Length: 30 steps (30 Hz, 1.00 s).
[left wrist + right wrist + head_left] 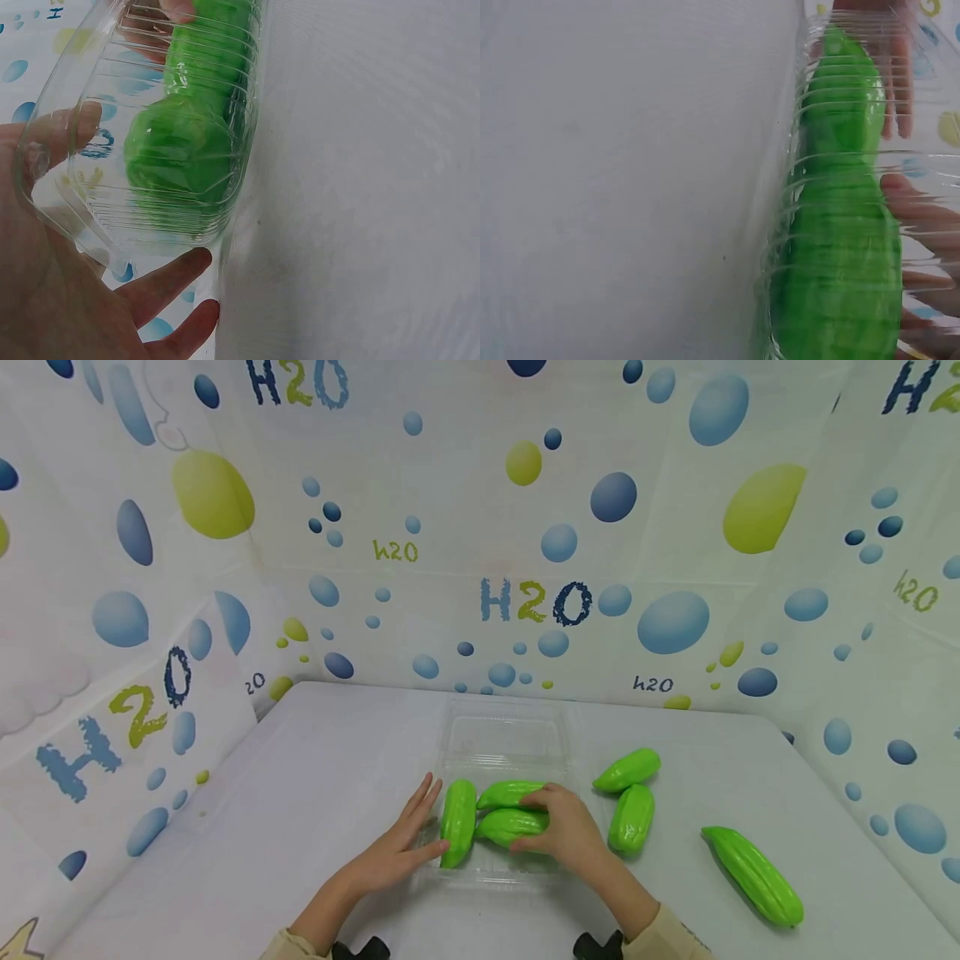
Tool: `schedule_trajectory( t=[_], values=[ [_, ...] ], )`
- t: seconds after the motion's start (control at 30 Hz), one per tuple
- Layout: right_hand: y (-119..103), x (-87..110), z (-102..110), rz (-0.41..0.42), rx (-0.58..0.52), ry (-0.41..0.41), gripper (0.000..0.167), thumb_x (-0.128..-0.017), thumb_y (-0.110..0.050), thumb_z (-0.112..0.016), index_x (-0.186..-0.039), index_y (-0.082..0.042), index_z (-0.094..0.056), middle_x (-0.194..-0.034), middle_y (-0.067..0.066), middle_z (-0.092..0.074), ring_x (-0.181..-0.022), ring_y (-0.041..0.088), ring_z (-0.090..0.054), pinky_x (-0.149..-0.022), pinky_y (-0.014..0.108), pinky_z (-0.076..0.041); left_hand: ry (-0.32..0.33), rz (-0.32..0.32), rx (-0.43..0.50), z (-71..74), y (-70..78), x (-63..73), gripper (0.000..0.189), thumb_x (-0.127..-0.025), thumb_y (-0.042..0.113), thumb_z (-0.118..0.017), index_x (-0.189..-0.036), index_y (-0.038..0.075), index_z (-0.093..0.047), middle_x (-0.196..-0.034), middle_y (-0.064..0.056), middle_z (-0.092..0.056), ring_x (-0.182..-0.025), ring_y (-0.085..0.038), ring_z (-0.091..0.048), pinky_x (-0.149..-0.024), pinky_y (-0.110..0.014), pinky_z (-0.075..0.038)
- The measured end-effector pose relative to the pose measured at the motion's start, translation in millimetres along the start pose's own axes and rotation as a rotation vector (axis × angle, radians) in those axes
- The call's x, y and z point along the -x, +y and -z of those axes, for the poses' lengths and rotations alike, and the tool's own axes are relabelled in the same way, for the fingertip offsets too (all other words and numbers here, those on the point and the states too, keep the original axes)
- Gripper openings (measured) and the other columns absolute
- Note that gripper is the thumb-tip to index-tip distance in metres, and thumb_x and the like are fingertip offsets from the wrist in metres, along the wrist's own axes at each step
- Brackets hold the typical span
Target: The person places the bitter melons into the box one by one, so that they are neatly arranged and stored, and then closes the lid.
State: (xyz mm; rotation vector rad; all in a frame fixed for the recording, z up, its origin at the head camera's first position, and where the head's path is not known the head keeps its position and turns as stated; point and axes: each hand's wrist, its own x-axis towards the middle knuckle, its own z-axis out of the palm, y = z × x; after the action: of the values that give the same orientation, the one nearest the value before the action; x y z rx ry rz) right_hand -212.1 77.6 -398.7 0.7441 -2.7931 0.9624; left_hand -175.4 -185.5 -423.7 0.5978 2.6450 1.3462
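Observation:
In the head view, a clear plastic clamshell box (517, 878) lies with its lid folded back. Inside it are three glossy, ridged green vegetables with tapered ends. One vegetable (458, 827) stands lengthwise along the left side. The far vegetable (504, 794) and the near vegetable (504, 827) lie crosswise beside it. My right hand (567, 828) grips at their right ends, thumb at the near one and fingertips over the far one. My left hand (399, 852), fingers straight, rests at the box's left wall, thumb at the lengthwise vegetable. The left wrist view shows its spread fingers (169, 285) beside the wall.
Right of the box, two similar vegetables lie close together, one farther back (628, 770) and one nearer (632, 819). Another, longer one (756, 877) lies farther right. The box's lid (506, 731) extends toward the back of the white table (337, 735). A printed curtain (450, 485) hangs behind.

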Motion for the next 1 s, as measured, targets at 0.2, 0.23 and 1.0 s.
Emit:
schedule_trajectory(
  t=[0.2,0.23,1.0],
  values=[
    [1,0.7,4,-0.025,-0.095,0.05,0.057,-0.061,-0.035,-0.084,-0.105,-0.002,-0.065,-0.097,0.007,-0.064,-0.088,0.021,-0.059,-0.076,0.035,-0.05,-0.004,0.001,0.01,-0.2,2.0,0.4,0.08,-0.092,0.034,-0.053,-0.148,0.018,0.002,-0.152,-0.007,0.012,-0.137,-0.028,0.007,-0.102,-0.062,-0.011],
    [1,0.7,5,-0.026,-0.107,0.058,0.057,-0.062,-0.035,-0.083,-0.105,-0.003,-0.065,-0.098,0.007,-0.064,-0.088,0.022,-0.06,-0.075,0.035,-0.05,-0.004,0.0,0.008,-0.3,2.0,0.4,0.08,-0.092,0.034,-0.053,-0.148,0.018,0.002,-0.152,-0.007,0.012,-0.137,-0.028,0.007,-0.102,-0.062,-0.011],
    [1,1.5,24,-0.043,-0.259,0.209,0.065,-0.067,-0.037,-0.08,-0.123,-0.011,-0.058,-0.112,0.008,-0.063,-0.1,0.025,-0.059,-0.083,0.043,-0.048,0.011,-0.002,0.0,-0.7,2.7,0.6,0.079,-0.092,0.035,-0.052,-0.148,0.019,0.002,-0.152,-0.007,0.012,-0.137,-0.029,0.007,-0.102,-0.062,-0.01]
  ],
)
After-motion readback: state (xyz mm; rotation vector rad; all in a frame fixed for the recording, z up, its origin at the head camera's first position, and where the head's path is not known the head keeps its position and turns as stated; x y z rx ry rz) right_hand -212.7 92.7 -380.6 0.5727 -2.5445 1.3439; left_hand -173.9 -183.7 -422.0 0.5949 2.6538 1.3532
